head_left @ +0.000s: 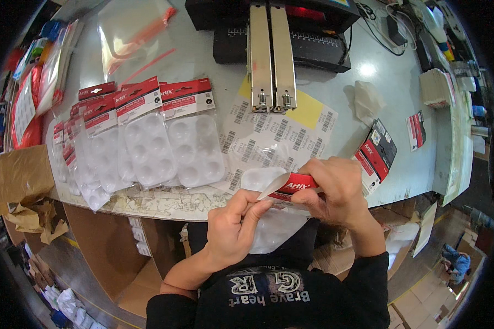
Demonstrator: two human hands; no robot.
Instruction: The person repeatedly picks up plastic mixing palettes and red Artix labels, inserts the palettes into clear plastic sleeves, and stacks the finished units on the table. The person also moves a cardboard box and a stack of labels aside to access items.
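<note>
My left hand (pixel 233 227) and my right hand (pixel 335 189) together hold one clear bagged white palette (pixel 271 222) with a red header card (pixel 293 183), close to my chest at the table's front edge. My left fingers pinch a white sticker strip (pixel 274 185) at the card; my right fingers clamp the card from the right. A fanned row of the same bagged palettes with red headers (pixel 148 140) lies on the table to the left. Sheets of barcode labels (pixel 269 140) lie just beyond my hands.
A black heat sealer with two metal bars (pixel 271 55) stands at the back centre. Flat red and black header cards (pixel 376 153) lie right of my hands. Clear bags (pixel 132 38) sit back left, brown paper (pixel 16 181) at the left, cardboard boxes (pixel 110 252) below the table.
</note>
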